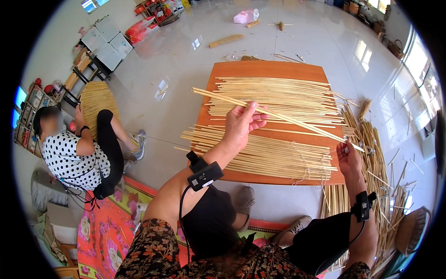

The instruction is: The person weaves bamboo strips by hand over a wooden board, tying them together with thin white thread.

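Two or so long pale yellow stalks point(297, 122) slant across the orange table, raised above it. My left hand point(240, 123) pinches them near the middle, thumb on top. At their lower right end, my right hand point(349, 160) has its fingers closed around the tips. Beneath lies a far row of side-by-side stalks point(274, 93) on the wooden tabletop point(288, 69). A nearer row of stalks point(260, 151) lies closer to me, with loose white thread point(307, 171) across its right part.
A large heap of loose stalks point(371, 139) lies on the floor right of the table. To the left sits a person point(76, 160) holding a panel of joined stalks point(98, 104). A floral mat point(104, 239) lies below. Farther off are a stalk bundle point(226, 41) and a pink bag point(245, 17).
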### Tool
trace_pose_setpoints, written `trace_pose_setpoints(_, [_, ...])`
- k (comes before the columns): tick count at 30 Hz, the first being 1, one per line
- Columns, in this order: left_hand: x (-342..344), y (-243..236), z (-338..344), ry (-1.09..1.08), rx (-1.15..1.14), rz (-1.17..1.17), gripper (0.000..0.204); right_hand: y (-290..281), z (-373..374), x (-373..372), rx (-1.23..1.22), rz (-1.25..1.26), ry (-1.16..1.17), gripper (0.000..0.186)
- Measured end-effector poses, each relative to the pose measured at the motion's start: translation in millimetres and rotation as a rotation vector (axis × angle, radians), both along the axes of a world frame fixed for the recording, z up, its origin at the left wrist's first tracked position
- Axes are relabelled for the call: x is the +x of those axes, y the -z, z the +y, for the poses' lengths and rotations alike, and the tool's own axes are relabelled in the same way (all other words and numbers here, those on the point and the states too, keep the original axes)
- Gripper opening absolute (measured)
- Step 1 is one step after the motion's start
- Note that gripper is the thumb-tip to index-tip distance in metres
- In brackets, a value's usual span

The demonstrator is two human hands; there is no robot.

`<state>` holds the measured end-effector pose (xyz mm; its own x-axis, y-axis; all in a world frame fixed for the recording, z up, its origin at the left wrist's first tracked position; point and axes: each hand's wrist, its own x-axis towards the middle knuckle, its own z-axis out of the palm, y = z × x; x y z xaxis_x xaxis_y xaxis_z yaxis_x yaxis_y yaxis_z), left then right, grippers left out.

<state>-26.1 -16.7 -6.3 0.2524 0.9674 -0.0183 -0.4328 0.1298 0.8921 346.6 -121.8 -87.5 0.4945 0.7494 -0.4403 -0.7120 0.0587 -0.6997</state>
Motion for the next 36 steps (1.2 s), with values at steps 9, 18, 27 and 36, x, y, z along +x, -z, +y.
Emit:
trace_pose_setpoints(9, [6, 4, 12, 0.023, -0.013, -0.019, 0.022, 7, 4, 12, 0.121, 0.142, -0.056, 0.012])
trace_pose_setpoints(18, [-7, 5, 21, -0.053, 0.0, 0.0, 0.023, -46, 0, -25, 0.253, 0.13, -0.034, 0.008])
trace_pose_setpoints(27, [-16, 11, 30, -0.068, -0.057, 0.02, 0.024, -56, -7, -35, 0.308, 0.08, -0.019, 0.007])
trace_pose_setpoints(36, [-27, 23, 40, -0.064, -0.112, -0.035, 0.024, -69, -7, -40, 0.475, 0.029, -0.053, 0.008])
